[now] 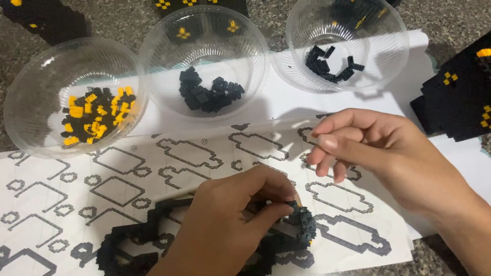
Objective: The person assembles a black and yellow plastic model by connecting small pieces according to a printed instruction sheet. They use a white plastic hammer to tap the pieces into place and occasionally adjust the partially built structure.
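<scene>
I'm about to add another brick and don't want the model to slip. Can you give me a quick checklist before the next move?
1. Left hand gripping the black brick-built model on the printed instruction sheet: ok.
2. Right hand holding a brick: cannot tell, fingertips pinched together, nothing visible.
3. Middle clear plastic bowl stocked with black bricks: ok.
4. Left clear plastic bowl stocked with yellow and black bricks: ok.
5. Right clear plastic bowl stocked with black pieces: ok.

Two bare hands: left hand (225,225), right hand (373,148), sleeveless wrists, no rings
</scene>
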